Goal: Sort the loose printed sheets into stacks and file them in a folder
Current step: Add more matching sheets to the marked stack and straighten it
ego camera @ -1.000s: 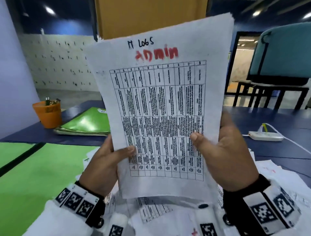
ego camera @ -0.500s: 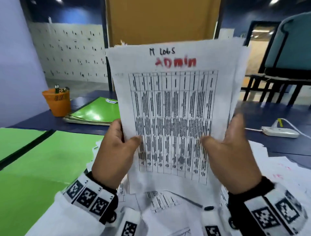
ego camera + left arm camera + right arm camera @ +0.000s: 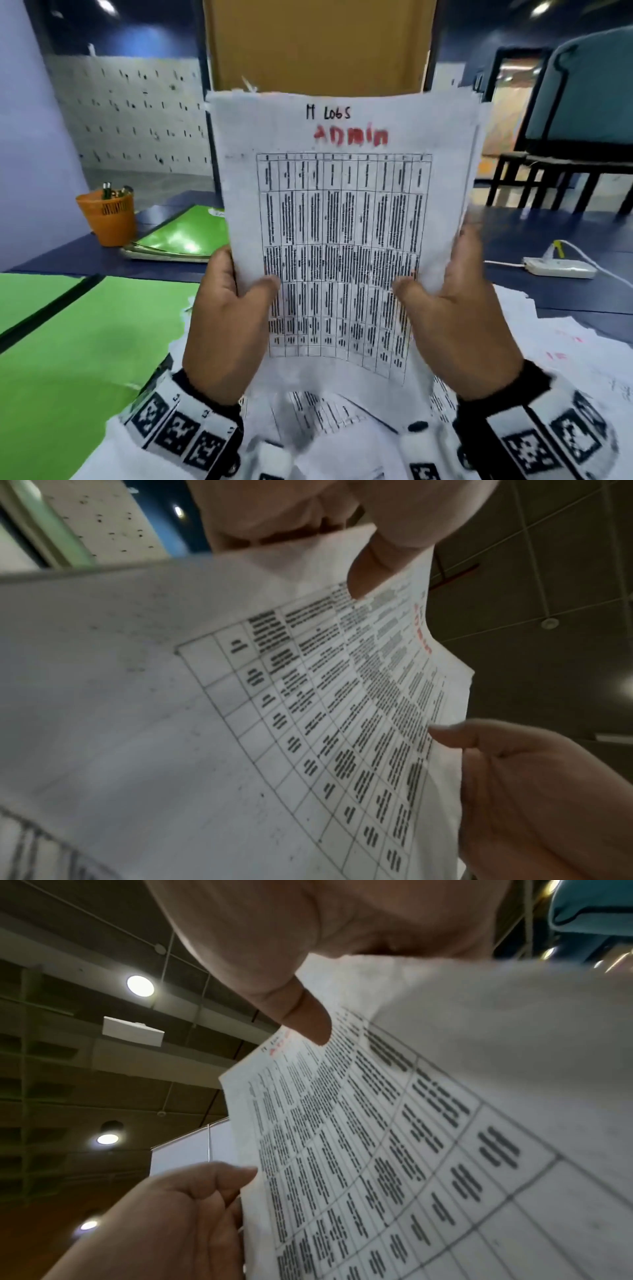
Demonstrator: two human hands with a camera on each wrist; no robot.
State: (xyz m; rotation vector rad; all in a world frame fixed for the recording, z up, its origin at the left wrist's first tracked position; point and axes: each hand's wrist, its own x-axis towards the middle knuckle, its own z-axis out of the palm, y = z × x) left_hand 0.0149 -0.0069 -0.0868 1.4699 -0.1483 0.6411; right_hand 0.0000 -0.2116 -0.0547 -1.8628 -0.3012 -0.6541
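Observation:
A stack of printed sheets (image 3: 342, 212) stands upright in front of me, its top page showing a table, a handwritten black heading and the red word "ADMIN". My left hand (image 3: 239, 294) grips its left edge, thumb on the front. My right hand (image 3: 442, 294) grips the right edge the same way. The left wrist view shows the left thumb (image 3: 373, 569) on the page (image 3: 240, 723); the right wrist view shows the right thumb (image 3: 301, 1015) on the page (image 3: 445, 1123). Loose sheets (image 3: 565, 359) lie on the table underneath. An open green folder (image 3: 85, 342) lies at the left.
An orange pen cup (image 3: 109, 216) and closed green folders (image 3: 185, 236) sit at the back left of the dark blue table (image 3: 548, 236). A white power strip (image 3: 558, 269) with a cable lies at the right. A teal chair (image 3: 582, 102) stands behind.
The stack has come down lower in view and turned from a leftward tilt to upright. Both hands keep their grip on its edges.

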